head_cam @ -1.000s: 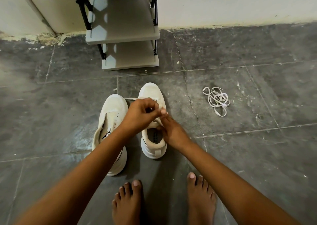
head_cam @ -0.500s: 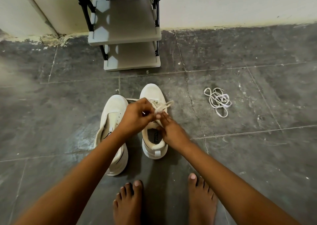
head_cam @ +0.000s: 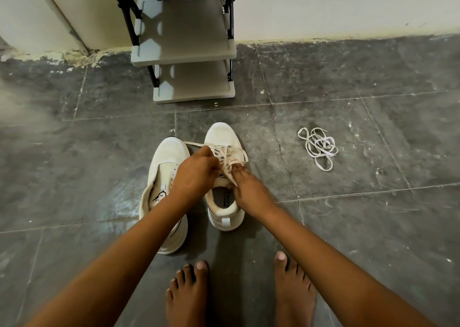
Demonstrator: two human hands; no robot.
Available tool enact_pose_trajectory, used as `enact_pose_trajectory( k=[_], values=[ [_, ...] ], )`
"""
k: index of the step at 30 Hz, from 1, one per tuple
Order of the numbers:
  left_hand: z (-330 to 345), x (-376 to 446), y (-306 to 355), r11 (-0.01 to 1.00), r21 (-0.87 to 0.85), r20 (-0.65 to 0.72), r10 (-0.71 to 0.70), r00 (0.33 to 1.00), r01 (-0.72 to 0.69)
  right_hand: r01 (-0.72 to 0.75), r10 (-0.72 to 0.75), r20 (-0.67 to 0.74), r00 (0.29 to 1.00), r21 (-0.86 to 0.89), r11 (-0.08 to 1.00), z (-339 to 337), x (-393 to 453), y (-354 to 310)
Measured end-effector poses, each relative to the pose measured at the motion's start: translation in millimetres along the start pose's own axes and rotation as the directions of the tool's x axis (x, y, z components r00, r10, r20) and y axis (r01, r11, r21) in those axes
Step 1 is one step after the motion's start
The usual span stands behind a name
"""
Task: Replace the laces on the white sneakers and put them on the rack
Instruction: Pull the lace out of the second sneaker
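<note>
A dark grey tiled floor, scuffed and flecked with pale marks, fills most of the view from above, meeting a cream wall along the top edge. Against that wall, at top centre, stands a pale grey shoe rack with black side struts; its shelves step down towards the viewer and nothing sits on the ones in view. In front of the rack, at the centre of the floor, two white sneakers stand side by side with toes pointing towards the rack. The left sneaker has no lace, its tongue loose and its opening wide. The right sneaker sits just beside it, a cream lace partly threaded across its upper eyelets with loops and ends hanging loose. Two bare forearms reach in from the bottom corners and meet over the right sneaker. The left hand is curled, its fingertips pinching strands of the lace above the tongue. The right hand rests at the sneaker's collar with its fingers bent down onto the lace near the top eyelets; whether they pinch it or only press on it cannot be told. Two bare feet stand on the floor at the bottom edge, toes towards the sneakers. Well apart to the right, a loose white lace lies in a tangled heap on the floor.
</note>
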State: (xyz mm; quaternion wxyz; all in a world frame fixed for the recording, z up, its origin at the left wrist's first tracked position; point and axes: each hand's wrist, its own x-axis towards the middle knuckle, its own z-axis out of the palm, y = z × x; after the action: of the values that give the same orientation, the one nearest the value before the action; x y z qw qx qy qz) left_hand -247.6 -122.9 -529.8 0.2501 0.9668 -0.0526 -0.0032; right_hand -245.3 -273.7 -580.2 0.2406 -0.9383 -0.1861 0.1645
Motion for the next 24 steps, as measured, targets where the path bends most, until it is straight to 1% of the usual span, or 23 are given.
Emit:
enact_pose_trajectory(
  k=[1, 2, 3, 4, 5, 6, 7, 8, 9, 10, 11, 12, 13, 15, 16, 18, 20, 21, 23, 24],
  values=[
    [0.3, 0.1, 3.5, 0.996, -0.093, -0.028, 0.01, 1.0, -0.013, 0.0, 0.0, 0.002, 1.0, 0.003, 1.0, -0.3, 0.0, -0.3],
    [-0.2, 0.3, 7.2, 0.971, -0.237, -0.043, -0.012, 0.999, 0.002, -0.001, 0.001, 0.002, 1.0, 0.011, 1.0, -0.9, -0.3, -0.4],
    [-1.5, -0.6, 9.6, 0.922, -0.387, -0.037, -0.053, 0.998, 0.034, -0.005, 0.005, -0.004, 1.0, 0.026, 1.0, -1.5, -1.1, -0.3],
    [-3.2, -3.0, 10.2, 0.847, -0.526, -0.018, -0.103, 0.995, 0.078, -0.008, 0.009, -0.014, 1.0, 0.045, 0.999, -1.9, -1.8, -0.4],
    [-4.6, -6.9, 9.7, 0.752, -0.647, 0.009, -0.156, 0.988, 0.124, -0.008, 0.009, -0.024, 1.0, 0.06, 0.998, -1.8, -2.7, -0.5],
    [-5.2, -10.2, 8.5, 0.673, -0.723, 0.03, -0.196, 0.98, 0.156, -0.002, 0.004, -0.034, 0.999, 0.061, 0.998, -1.9, -2.9, -0.7],
    [-5.2, -11.8, 6.1, 0.659, -0.733, 0.03, -0.214, 0.976, 0.167, 0.004, -0.002, -0.039, 0.999, 0.054, 0.999, -1.7, -2.2, -1.5],
    [-4.7, -12.3, 3.4, 0.711, -0.684, 0.013, -0.214, 0.977, 0.165, 0.01, -0.009, -0.038, 0.999, 0.04, 0.999, -1.5, -1.7, -2.0],
    [-3.8, -12.2, 0.8, 0.802, -0.577, -0.017, -0.203, 0.979, 0.156, 0.013, -0.012, -0.033, 0.999, 0.026, 1.0, -1.7, -1.3, -2.7],
    [-2.5, -11.4, -2.2, 0.89, -0.434, -0.047, -0.178, 0.983, 0.14, 0.013, -0.013, -0.031, 0.999, 0.016, 1.0, -2.1, -1.3, -3.3],
    [-0.6, -10.5, -5.3, 0.948, -0.296, -0.057, -0.139, 0.989, 0.117, 0.011, -0.011, -0.032, 0.999, 0.008, 1.0, -2.4, -1.7, -3.2],
    [1.1, -10.2, -8.5, 0.977, -0.193, -0.039, -0.104, 0.994, 0.095, 0.012, -0.012, -0.033, 0.999, 0.0, 1.0, -2.9, -2.1, -3.4],
    [2.4, -11.2, -11.2, 0.988, -0.132, -0.005, -0.087, 0.996, 0.085, 0.014, -0.014, -0.031, 0.999, -0.009, 1.0, -3.4, -3.0, -3.3],
    [4.4, -14.0, -15.0, 0.994, -0.08, 0.047, -0.07, 0.996, 0.074, 0.017, -0.018, -0.028, 0.999, -0.019, 1.0, -3.9, -3.7, -3.3],
    [5.4, -14.4, -15.1, 0.998, -0.044, 0.055, -0.049, 0.997, 0.052, 0.015, -0.016, -0.028, 0.999, -0.017, 1.0, -3.4, -3.5, -3.3],
    [7.1, -14.2, -11.7, 0.999, 0.048, 0.023, -0.006, 1.0, 0.005, 0.014, -0.014, -0.031, 0.999, -0.007, 1.0, -3.0, -3.6, -3.6],
    [9.3, -13.2, -8.3, 0.999, 0.053, -0.056, -0.003, 0.998, 0.006, 0.012, -0.012, -0.043, 0.999, 0.001, 1.0, -2.8, -3.2, -3.4],
    [10.7, -13.8, -7.4, 0.999, 0.004, -0.101, -0.034, 0.994, 0.035, 0.011, -0.011, -0.042, 0.999, -0.002, 1.0, -2.7, -3.1, -3.3],
    [13.6, -18.1, -5.9, 0.968, -0.21, -0.18, -0.173, 0.968, 0.134, 0.007, -0.007, -0.031, 0.999, -0.008, 1.0, -3.4, -3.1, -3.3],
    [15.1, -21.7, -4.9, 0.923, -0.337, -0.203, -0.266, 0.942, 0.187, 0.005, -0.005, -0.026, 1.0, -0.008, 1.0, -3.3, -3.0, -3.3]
  ],
)
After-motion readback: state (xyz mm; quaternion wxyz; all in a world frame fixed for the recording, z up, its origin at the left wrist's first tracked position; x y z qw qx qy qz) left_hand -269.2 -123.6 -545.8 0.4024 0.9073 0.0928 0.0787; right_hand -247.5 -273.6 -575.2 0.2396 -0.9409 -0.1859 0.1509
